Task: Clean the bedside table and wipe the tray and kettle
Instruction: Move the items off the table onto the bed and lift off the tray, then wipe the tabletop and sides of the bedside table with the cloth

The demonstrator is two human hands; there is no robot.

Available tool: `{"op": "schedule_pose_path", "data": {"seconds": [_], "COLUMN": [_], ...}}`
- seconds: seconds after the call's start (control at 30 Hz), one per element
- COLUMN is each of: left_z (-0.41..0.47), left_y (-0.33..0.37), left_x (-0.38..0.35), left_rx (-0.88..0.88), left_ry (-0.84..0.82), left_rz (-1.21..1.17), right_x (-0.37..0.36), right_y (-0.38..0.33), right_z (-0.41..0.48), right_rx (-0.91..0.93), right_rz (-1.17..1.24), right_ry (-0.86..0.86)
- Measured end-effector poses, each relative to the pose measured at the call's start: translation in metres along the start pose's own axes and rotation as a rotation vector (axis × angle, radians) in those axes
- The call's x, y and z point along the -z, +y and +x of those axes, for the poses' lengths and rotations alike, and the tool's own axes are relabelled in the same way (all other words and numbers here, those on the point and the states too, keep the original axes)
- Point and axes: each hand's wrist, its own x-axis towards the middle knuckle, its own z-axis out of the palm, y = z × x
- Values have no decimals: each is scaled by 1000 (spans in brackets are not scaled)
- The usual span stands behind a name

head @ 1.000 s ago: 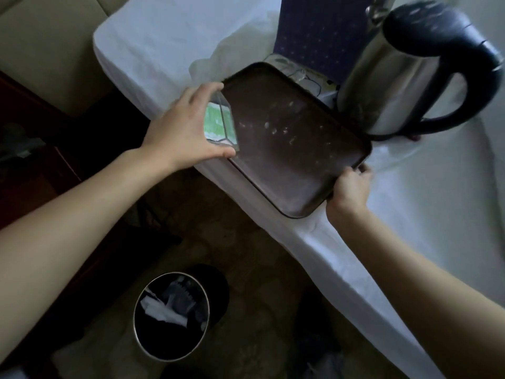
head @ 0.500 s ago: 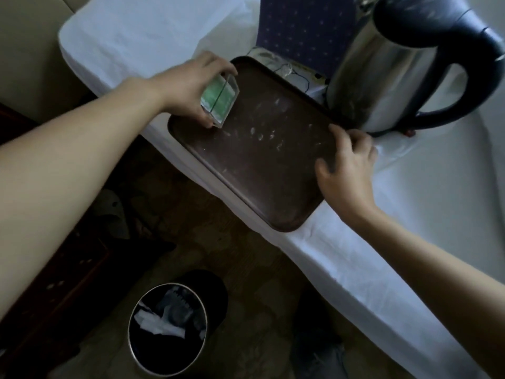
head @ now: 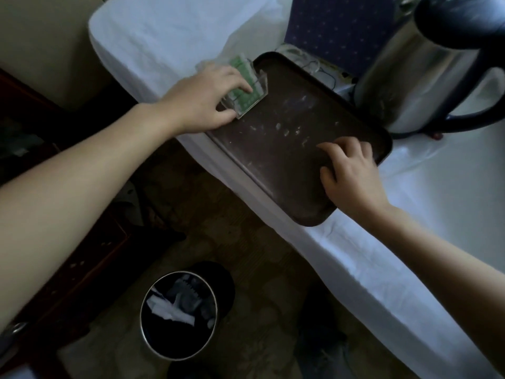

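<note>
White sheeting [head: 169,36] is spread beneath everything, and the kettle [head: 410,77] is stood just beyond the right hand [head: 352,176], whose empty, loosely bent fingers are pressed on the speckled tray [head: 273,165]. For a clean wipe, the tray is best pinned flat by that hand while the holder [head: 254,102], gripped by the left hand [head: 202,102] at the tray's corner, is set well clear. Crumpled tissues [head: 169,310] are held in the bin [head: 142,315] below the left forearm, and a green card in the holder.

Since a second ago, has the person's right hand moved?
Yes. The right hand left the tray's rim below the kettle and shifted leftward onto the tray's surface, away from the kettle.
</note>
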Motion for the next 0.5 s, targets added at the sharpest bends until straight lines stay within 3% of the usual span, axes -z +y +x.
{"op": "schedule_pose_path", "data": {"seconds": [0.23,0.5], "left_z": [-120,-294], "left_y": [2,-74], "left_x": [1,-36], "left_rx": [174,549], "left_ry": [-48,-134], "left_rz": [-61,-24], "right_x": [-17,-77], "right_y": [-98,-233], "right_z": [-11,-31], "right_rx": [298,513], "right_rz": [68,53], "right_ry": [-20,-158]}}
